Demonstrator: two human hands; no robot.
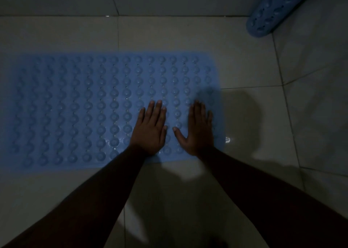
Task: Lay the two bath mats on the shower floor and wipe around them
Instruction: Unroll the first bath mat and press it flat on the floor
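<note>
Head view, dim light. A blue unrolled bath mat (75, 112), studded with rows of round suction cups, is shown lying flat on the tiled shower floor (244, 68), reaching from 9 o'clock to just past the centre of the frame. The left hand (150, 129) and the right hand (197, 131) are laid side by side on the mat's 3 o'clock end. The grip of each hand is apart, with the fingers straight and the palm pressed onto the mat; nothing is clasped.

A second, rolled bath mat (273, 12) of the same blue is seen at 1 o'clock, propped in the corner with its lower end on the floor, well apart from the first.

The step in hand is judged to be the pressing-down of the first mat. The second mat is not yet laid and no wiping cloth is in view. The next move is judged to call for the rolled mat to be fetched from 1 o'clock, unrolled beside the first and flattened likewise.

A wet glint (227, 140) is noted on the floor just beside the mat's near corner at 4 o'clock, so slippery tiles are to be expected.

No brand, label or writing can be read on either mat or on the tiles.
</note>
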